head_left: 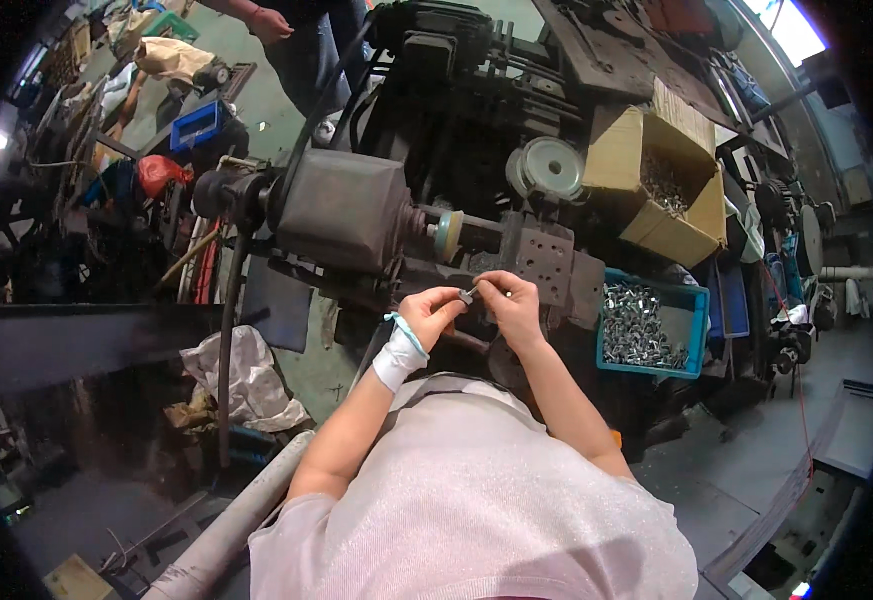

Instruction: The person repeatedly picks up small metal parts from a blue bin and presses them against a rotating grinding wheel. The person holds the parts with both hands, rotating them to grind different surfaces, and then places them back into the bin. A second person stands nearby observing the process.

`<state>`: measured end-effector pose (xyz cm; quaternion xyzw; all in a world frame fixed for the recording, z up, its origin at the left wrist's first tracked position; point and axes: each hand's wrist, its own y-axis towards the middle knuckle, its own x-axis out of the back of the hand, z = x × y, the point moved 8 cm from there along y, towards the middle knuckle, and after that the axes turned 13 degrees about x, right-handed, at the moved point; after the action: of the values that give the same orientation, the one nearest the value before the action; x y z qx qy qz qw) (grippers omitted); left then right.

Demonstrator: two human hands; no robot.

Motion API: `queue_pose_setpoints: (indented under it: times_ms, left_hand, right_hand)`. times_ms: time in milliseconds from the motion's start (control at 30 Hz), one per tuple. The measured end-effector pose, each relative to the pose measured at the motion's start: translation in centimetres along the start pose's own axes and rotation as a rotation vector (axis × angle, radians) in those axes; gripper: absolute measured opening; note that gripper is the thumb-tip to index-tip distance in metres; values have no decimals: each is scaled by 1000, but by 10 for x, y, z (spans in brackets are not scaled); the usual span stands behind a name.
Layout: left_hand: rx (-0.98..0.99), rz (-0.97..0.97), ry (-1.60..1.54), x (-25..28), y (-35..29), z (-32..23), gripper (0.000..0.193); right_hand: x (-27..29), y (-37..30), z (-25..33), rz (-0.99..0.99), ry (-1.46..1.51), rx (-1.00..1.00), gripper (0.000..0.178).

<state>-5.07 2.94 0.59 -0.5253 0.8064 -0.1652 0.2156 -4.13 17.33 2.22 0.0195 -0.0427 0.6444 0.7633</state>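
My left hand (431, 312), with a white wrap and a light blue band at its wrist, pinches a small silvery metal part (468, 297) between thumb and fingers. Close beside it, my right hand (513, 304) has its fingers pinched at the other side of the same part. Its exact shape is too small to make out. Both hands are just in front of a dark, greasy machine, near its spindle with a yellowish and green ring (448, 237) and a drilled metal block (546, 262).
Right of the machine stands a blue crate (699, 330) holding many small metal parts. Behind it a cardboard box (622, 150) holds more small pieces. A boxy motor housing (342, 212) and a round pulley (551, 168) belong to the machine. Another person's hand (271, 25) shows at upper left.
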Motion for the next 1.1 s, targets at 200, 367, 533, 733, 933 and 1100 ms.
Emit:
queue_pose_setpoints:
  times_ms: [200, 367, 533, 733, 933, 1100]
  left_hand:
    - [38, -63, -15, 8, 15, 13, 18]
    - [68, -83, -26, 11, 31, 23, 16]
    - [101, -124, -64, 14, 45, 32, 16]
    - [255, -179, -147, 17, 56, 37, 15]
    - [251, -250, -131, 19, 57, 32, 17]
    - [211, -265, -152, 19, 60, 33, 17]
  right_hand:
    - [-9, 9, -9, -3, -77, 74, 14]
    - [-10, 19, -29, -57, -98, -1, 17]
    - [-16, 27, -56, -106, 21, -244, 19]
    - [-16, 43, -63, -165, -37, -139, 13]
    - [-17, 47, -68, -223, 4, -107, 15]
    - [-18, 49, -76, -212, 14, -124, 10]
